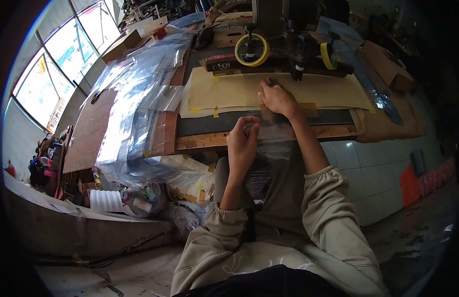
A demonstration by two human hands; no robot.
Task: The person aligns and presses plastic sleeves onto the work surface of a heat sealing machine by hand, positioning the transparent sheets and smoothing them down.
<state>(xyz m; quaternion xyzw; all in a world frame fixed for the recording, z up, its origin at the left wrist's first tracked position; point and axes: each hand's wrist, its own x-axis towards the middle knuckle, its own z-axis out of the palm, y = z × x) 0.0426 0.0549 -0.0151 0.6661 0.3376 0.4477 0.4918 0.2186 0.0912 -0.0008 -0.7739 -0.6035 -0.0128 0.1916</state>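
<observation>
A cream paper sheet [214,91] lies on the dark bench pad, with small yellow tape pieces [216,112] along its near edge. Over the sheet's near middle, my right hand [279,98] is closed, its fingers curled in; what they may hold is hidden. Beside its wrist, a brown tape strip [308,110] crosses the paper's edge. My left hand [243,143] is just in front of the bench edge, thumb and fingers bent together. Thin clear plastic film [275,138] shows between the two hands, blurred; whether either hand grips it I cannot tell.
Behind the paper stands a dark machine with a curved bar [284,66], carrying yellow tape rolls [252,50]. Clear plastic sheets [140,89] cover the bench's left side. Cardboard boxes [388,65] sit at right. Below left are a white foam roll [105,202] and taped paper scraps [190,173].
</observation>
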